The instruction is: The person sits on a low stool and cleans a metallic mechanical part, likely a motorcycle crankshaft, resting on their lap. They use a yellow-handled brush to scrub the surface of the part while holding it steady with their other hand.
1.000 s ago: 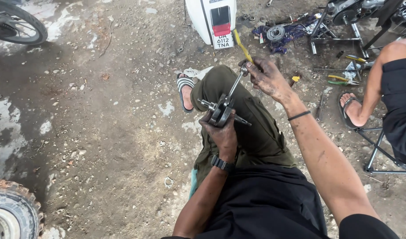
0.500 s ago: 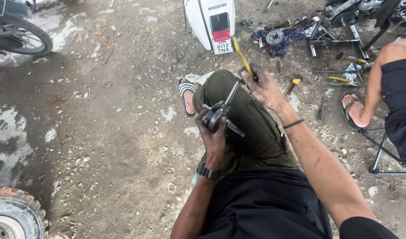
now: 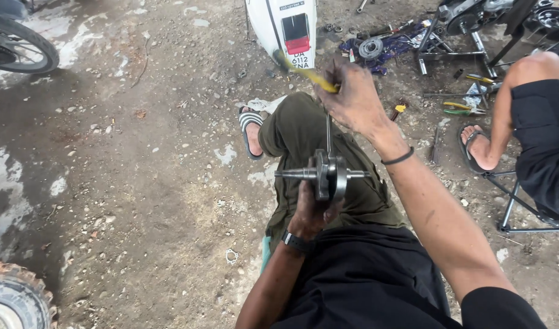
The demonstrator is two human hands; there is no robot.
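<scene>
Near the middle of the frame the left hand (image 3: 311, 213) is closed from below around a metal crankshaft (image 3: 325, 175), held above the person's olive-green trouser leg (image 3: 304, 131). The crankshaft's two round webs stand on edge, with a shaft stub sticking out level to either side. The fingers are mostly hidden behind the webs, so how they wrap cannot be made out. A dark wristwatch (image 3: 297, 242) sits on that wrist.

Above it, in the upper middle, the right hand (image 3: 352, 100) is curled shut around a screwdriver (image 3: 313, 76). Its yellow handle is blurred and pokes out toward the upper left. A thin metal shank runs straight down from the hand to the crankshaft, and its tip is lost between the webs. A black band (image 3: 397, 159) circles the right wrist.

A striped sandal (image 3: 250, 125) shows left of the knee on the dirt floor (image 3: 139, 183). At the top edge, the white rear of a scooter (image 3: 285, 27) is cut off. In the upper right lie scattered tools (image 3: 468, 97) and engine parts, too small to identify. Another person's leg (image 3: 505, 109) and sandalled foot enter from the right edge, the body cropped. A tyre (image 3: 14, 301) is cut off in the lower left corner, and a wheel (image 3: 17, 45) in the upper left.
</scene>
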